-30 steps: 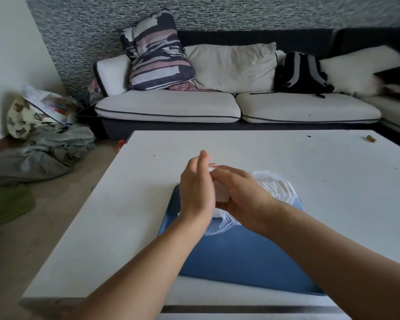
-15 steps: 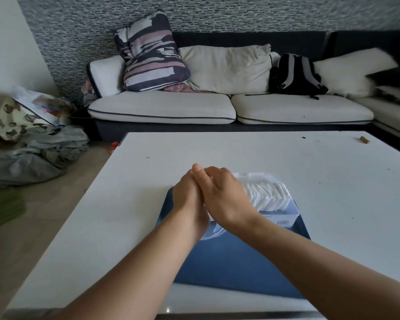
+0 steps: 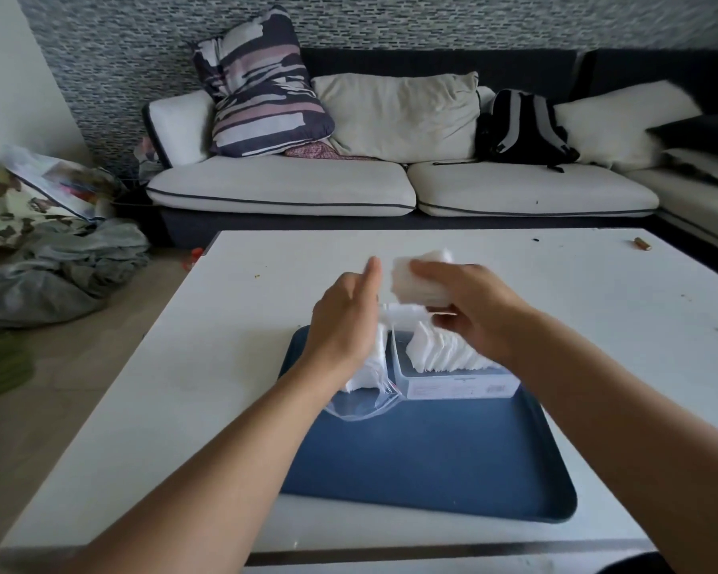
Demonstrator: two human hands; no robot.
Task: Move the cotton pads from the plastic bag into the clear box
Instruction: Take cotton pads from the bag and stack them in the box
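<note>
My right hand grips a blurred stack of white cotton pads, lifted above the clear box. The box stands on a blue tray and holds a leaning row of pads. To its left lies the clear plastic bag with more pads in it. My left hand hovers over the bag, one finger pointing up; what its other fingers hold is hidden behind its back.
The tray sits on a white table. A small brown object lies at the far right of the table. Beyond it stands a sofa with cushions and a black backpack. Clothes and bags lie on the floor at left.
My hands were pressed together low over the bag. Now they have parted and my right hand has risen with a stack of pads.
</note>
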